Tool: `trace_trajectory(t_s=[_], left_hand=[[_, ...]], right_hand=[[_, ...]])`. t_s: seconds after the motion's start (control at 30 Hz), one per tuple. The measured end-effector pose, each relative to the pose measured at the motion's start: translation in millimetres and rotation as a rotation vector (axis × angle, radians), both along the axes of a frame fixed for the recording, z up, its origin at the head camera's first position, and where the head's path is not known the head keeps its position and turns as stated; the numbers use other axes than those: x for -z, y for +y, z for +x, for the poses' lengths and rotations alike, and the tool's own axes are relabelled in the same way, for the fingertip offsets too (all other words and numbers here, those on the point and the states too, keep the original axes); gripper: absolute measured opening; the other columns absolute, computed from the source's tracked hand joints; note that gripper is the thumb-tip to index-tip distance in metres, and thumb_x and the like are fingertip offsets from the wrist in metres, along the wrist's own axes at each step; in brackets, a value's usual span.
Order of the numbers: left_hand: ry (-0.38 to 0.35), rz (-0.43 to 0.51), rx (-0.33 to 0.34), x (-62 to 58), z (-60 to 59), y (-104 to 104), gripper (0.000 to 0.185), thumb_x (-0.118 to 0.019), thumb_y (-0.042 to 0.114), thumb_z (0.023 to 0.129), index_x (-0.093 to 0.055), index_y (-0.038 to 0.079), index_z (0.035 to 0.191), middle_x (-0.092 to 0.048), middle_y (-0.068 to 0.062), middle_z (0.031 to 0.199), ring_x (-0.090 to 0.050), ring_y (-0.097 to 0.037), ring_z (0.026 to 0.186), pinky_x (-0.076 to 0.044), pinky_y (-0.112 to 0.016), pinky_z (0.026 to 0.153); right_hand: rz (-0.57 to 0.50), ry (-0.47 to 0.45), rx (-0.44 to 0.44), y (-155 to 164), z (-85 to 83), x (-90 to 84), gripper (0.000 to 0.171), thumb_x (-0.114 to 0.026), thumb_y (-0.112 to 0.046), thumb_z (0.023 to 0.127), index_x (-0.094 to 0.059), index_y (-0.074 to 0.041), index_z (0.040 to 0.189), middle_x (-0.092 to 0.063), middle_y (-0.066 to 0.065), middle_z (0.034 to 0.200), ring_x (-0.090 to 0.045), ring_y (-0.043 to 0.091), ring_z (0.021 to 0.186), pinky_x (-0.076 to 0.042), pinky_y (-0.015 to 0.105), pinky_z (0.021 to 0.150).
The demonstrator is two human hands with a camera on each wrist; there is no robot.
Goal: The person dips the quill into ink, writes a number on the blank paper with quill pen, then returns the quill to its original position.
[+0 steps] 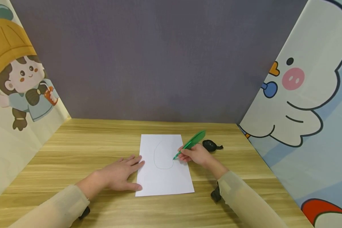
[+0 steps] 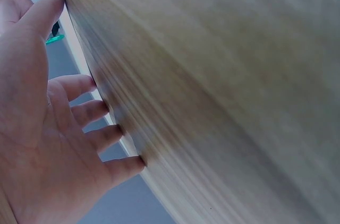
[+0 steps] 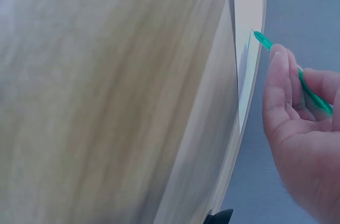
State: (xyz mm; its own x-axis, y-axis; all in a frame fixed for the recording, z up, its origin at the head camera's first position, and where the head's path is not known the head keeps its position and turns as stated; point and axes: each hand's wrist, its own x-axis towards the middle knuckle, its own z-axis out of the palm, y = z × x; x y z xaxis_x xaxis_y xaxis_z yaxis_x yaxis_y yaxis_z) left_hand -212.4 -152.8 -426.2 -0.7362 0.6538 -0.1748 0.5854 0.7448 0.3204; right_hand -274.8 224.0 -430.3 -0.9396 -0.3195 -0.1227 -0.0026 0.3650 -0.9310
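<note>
A sheet of white paper (image 1: 165,182) lies on the wooden table, with a thin, open oval line drawn on it. My right hand (image 1: 195,154) pinches a green pen (image 1: 195,139) that has a leaf-shaped top. Its tip meets the paper at the right end of the drawn line. In the right wrist view the pen's tip (image 3: 260,38) sticks out beyond the fingers. Spread flat, my left hand (image 1: 119,174) rests at the paper's left edge, fingertips and thumb on the sheet's margin. The left wrist view shows that hand's palm (image 2: 58,144) and straight fingers.
Just beyond my right hand lies a small black rounded thing (image 1: 209,145) with a short tail. A dark grey panel (image 1: 154,63) stands along the table's (image 1: 102,136) far edge. Cartoon-printed walls flank both sides. Black pieces (image 1: 216,193) show under the sleeves.
</note>
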Motion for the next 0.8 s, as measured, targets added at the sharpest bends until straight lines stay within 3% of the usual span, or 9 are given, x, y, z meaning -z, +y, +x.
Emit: trace_trajectory(t_s=[0.8], left_hand=[[0.005, -0.005, 0.002, 2.0, -1.7, 0.0, 0.105, -0.063, 0.078, 0.098, -0.036, 0.011, 0.173, -0.026, -0.016, 0.182, -0.024, -0.046, 0.168, -0.026, -0.073, 0.132]], right_hand=[[-0.012, 0.042, 0.052, -7.6, -3.7, 1.1, 0.031, -0.059, -0.01, 0.113, -0.071, 0.012, 0.132, -0.082, 0.021, 0.111, -0.08, 0.016, 0.095, -0.068, 0.033, 0.087]])
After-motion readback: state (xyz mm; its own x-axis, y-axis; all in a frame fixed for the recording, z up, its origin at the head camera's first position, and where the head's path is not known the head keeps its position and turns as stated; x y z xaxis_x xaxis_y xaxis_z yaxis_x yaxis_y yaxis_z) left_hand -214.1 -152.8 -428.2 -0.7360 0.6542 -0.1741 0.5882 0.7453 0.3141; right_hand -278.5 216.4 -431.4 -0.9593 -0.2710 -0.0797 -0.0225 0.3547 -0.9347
